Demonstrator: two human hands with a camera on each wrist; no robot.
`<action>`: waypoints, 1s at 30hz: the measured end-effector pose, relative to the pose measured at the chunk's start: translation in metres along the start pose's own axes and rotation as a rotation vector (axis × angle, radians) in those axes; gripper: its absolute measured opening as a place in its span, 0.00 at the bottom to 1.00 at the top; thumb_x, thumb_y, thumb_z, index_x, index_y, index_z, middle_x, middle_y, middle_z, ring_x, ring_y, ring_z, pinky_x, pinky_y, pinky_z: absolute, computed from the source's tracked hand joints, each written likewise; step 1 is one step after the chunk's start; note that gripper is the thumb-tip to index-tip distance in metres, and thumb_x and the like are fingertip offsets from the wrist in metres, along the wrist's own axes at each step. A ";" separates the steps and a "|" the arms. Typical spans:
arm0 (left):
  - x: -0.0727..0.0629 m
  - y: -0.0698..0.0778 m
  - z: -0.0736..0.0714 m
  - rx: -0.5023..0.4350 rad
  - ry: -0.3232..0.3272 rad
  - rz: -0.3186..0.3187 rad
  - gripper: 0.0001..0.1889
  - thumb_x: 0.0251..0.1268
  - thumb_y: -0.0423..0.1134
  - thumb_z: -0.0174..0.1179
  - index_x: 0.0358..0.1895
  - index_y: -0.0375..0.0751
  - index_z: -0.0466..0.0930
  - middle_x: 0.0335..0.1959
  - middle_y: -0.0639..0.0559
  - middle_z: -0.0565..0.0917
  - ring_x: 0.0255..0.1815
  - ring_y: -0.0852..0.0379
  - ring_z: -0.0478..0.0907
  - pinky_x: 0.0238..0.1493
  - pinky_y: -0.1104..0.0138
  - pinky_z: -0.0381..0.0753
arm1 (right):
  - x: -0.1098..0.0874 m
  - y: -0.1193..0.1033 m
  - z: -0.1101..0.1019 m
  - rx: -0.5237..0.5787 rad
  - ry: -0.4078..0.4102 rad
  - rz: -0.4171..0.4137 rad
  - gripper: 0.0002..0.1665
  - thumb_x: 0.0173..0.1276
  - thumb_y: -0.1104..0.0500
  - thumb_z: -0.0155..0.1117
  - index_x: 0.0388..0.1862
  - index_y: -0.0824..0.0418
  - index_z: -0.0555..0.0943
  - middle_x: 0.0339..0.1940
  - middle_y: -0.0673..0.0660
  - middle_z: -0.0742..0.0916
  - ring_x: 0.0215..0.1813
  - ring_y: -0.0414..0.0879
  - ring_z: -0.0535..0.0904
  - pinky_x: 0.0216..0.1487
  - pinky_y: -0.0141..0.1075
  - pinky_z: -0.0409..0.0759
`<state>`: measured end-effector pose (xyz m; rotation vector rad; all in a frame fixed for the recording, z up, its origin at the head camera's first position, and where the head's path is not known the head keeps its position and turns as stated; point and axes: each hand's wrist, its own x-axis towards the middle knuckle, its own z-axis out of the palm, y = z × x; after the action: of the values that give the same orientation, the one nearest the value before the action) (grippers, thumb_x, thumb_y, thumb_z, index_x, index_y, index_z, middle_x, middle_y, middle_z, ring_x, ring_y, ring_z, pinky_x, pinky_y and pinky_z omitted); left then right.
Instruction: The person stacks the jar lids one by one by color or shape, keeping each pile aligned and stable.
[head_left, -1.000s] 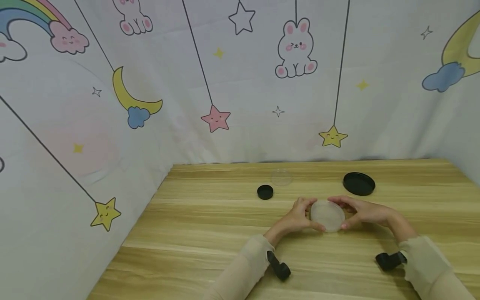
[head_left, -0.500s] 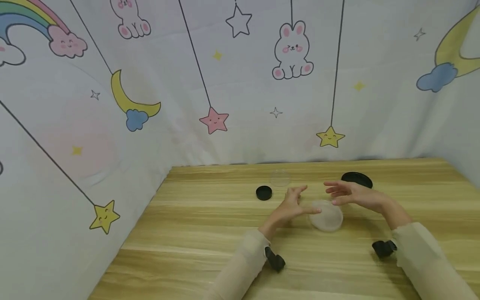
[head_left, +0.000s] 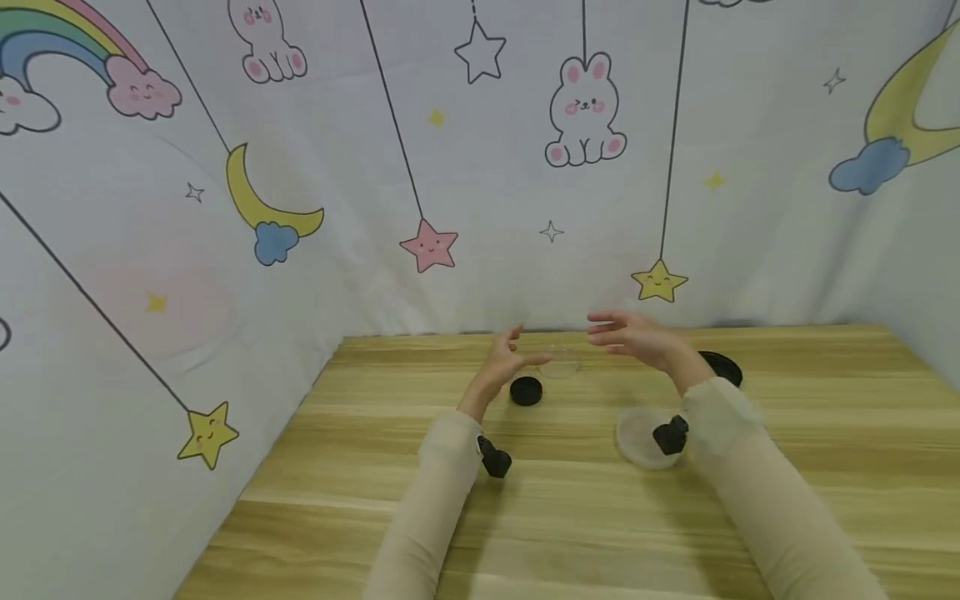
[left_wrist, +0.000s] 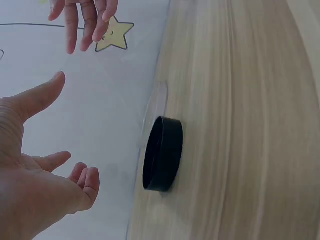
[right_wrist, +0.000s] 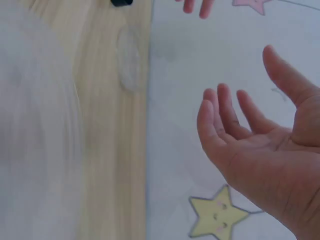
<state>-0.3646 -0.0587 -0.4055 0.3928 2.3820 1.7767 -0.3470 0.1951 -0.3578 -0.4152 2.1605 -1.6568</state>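
Both hands are raised over the back of the table and hold nothing. The left hand [head_left: 501, 365] has its thumb and fingers spread, above and beside a small round black lid or shallow cup [head_left: 527, 391]. My right hand [head_left: 637, 337] hovers to the right with fingers extended. Between and below the hands lies a thin clear round dish [head_left: 561, 363], close to the left thumb in the head view. A larger translucent round dish [head_left: 637, 437] sits nearer on the table, partly hidden by the right wrist's camera; it looms large [right_wrist: 35, 130] in the right wrist view.
A larger black round lid or shallow dish [head_left: 723, 368] lies at the back right, partly hidden behind the right wrist. A patterned white curtain [head_left: 480, 275] stands along the table's back edge. The wooden table [head_left: 360, 500] extends toward the front.
Both hands held the larger translucent dish on the table, then let go of it. They have since moved away and to the left, toward the small clear dish.
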 end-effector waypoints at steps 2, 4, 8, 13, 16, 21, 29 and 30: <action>0.004 -0.005 -0.006 -0.007 0.003 -0.021 0.43 0.64 0.36 0.68 0.79 0.37 0.54 0.76 0.34 0.56 0.75 0.34 0.54 0.69 0.44 0.61 | 0.012 0.004 0.008 0.038 0.037 0.017 0.39 0.78 0.63 0.54 0.79 0.72 0.49 0.76 0.75 0.61 0.77 0.66 0.57 0.75 0.56 0.53; 0.007 -0.011 -0.008 -0.014 0.003 -0.040 0.42 0.64 0.35 0.68 0.78 0.35 0.56 0.76 0.33 0.58 0.74 0.34 0.56 0.70 0.45 0.62 | 0.023 0.012 0.014 0.071 0.059 0.032 0.39 0.78 0.65 0.53 0.79 0.74 0.48 0.76 0.76 0.59 0.77 0.67 0.56 0.75 0.55 0.54; 0.013 -0.021 -0.007 -0.011 0.016 -0.074 0.38 0.63 0.32 0.68 0.75 0.33 0.62 0.74 0.34 0.63 0.71 0.36 0.63 0.67 0.46 0.66 | 0.036 0.026 0.020 0.115 0.083 0.068 0.39 0.77 0.67 0.52 0.78 0.76 0.47 0.77 0.77 0.57 0.77 0.67 0.55 0.75 0.55 0.55; 0.021 -0.026 -0.002 -0.027 0.049 -0.078 0.34 0.61 0.27 0.67 0.71 0.30 0.67 0.69 0.35 0.69 0.66 0.38 0.70 0.62 0.47 0.72 | 0.043 0.034 0.019 0.113 0.090 0.102 0.38 0.78 0.67 0.50 0.78 0.77 0.46 0.77 0.76 0.58 0.77 0.66 0.55 0.75 0.53 0.54; 0.025 -0.028 0.001 -0.063 0.077 -0.070 0.33 0.59 0.24 0.67 0.70 0.27 0.68 0.67 0.33 0.71 0.66 0.38 0.70 0.64 0.50 0.72 | 0.046 0.036 0.018 0.111 0.075 0.118 0.38 0.79 0.64 0.49 0.79 0.75 0.45 0.77 0.75 0.58 0.78 0.66 0.53 0.76 0.52 0.52; 0.025 -0.032 0.006 -0.079 0.116 -0.077 0.32 0.56 0.23 0.67 0.67 0.25 0.70 0.65 0.32 0.73 0.67 0.38 0.70 0.67 0.54 0.69 | 0.048 0.042 0.021 0.100 0.056 0.161 0.40 0.78 0.65 0.50 0.79 0.76 0.43 0.78 0.74 0.55 0.78 0.66 0.51 0.76 0.51 0.53; 0.029 -0.041 0.012 -0.013 0.156 -0.059 0.28 0.53 0.23 0.69 0.60 0.21 0.76 0.59 0.31 0.79 0.64 0.39 0.74 0.65 0.58 0.72 | 0.050 0.046 0.029 0.086 0.092 0.193 0.43 0.70 0.74 0.55 0.77 0.80 0.44 0.77 0.77 0.54 0.79 0.64 0.48 0.76 0.51 0.51; 0.029 -0.041 0.012 -0.002 0.160 -0.054 0.27 0.53 0.23 0.69 0.60 0.21 0.77 0.58 0.31 0.80 0.63 0.39 0.75 0.64 0.58 0.72 | 0.051 0.045 0.029 0.078 0.095 0.191 0.43 0.69 0.74 0.55 0.76 0.80 0.45 0.77 0.77 0.54 0.79 0.65 0.48 0.76 0.51 0.51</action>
<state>-0.3941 -0.0503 -0.4472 0.1898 2.4699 1.8512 -0.3780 0.1587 -0.4146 -0.1049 2.1194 -1.6767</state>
